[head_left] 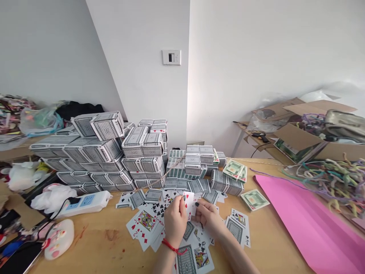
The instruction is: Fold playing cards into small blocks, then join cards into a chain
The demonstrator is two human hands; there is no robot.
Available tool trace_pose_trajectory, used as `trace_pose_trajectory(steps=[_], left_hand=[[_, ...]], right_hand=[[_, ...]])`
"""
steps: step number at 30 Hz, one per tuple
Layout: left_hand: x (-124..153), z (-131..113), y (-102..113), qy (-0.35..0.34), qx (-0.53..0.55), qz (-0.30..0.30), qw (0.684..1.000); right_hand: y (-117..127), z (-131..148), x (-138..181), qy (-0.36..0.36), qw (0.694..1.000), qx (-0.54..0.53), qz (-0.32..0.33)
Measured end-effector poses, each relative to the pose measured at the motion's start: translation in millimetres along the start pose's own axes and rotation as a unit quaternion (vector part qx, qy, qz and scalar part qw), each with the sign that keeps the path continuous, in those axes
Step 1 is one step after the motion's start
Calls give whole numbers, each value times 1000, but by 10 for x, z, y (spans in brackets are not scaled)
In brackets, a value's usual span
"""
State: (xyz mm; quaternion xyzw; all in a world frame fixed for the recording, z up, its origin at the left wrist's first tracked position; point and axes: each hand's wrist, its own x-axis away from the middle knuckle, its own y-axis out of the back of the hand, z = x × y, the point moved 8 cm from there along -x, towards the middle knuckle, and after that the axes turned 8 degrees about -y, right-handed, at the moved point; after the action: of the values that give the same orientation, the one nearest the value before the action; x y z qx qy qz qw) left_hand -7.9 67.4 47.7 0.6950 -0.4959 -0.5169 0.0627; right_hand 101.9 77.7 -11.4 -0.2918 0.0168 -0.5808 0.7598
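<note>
My left hand [174, 222], with a red string round its wrist, and my right hand [209, 217] are both closed on an upright playing card [188, 203] with red pips, held between them above the wooden table [108, 243]. Loose playing cards [148, 224] lie face up and face down around and under my hands. Behind them stand high stacks of patterned card decks [114, 160].
A white power strip [85, 203] lies at the left with white cloths and clutter. A pink sheet [308, 224] covers the table's right side, with tangled coloured cords [333, 179] and cardboard boxes [302, 140] beyond. Green-faced card packs [254, 199] lie near the decks.
</note>
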Motion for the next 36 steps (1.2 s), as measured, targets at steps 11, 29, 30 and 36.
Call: trace_pose_trajectory(steps=[11,29,30,36], left_hand=[[16,26,30,49,66,-10,997],[80,-156,1,68,-4,-22,997],[87,-172,-4,70,-10,-23,997],[127,-243,-70,72,17,-16,997]], right_hand=[[-19,-58,27,-54,989,-116,73],[167,70,86,140,962,128,-198],[170,97,112,156,951,157,-217],[133,118,192,160,935,193,-251]])
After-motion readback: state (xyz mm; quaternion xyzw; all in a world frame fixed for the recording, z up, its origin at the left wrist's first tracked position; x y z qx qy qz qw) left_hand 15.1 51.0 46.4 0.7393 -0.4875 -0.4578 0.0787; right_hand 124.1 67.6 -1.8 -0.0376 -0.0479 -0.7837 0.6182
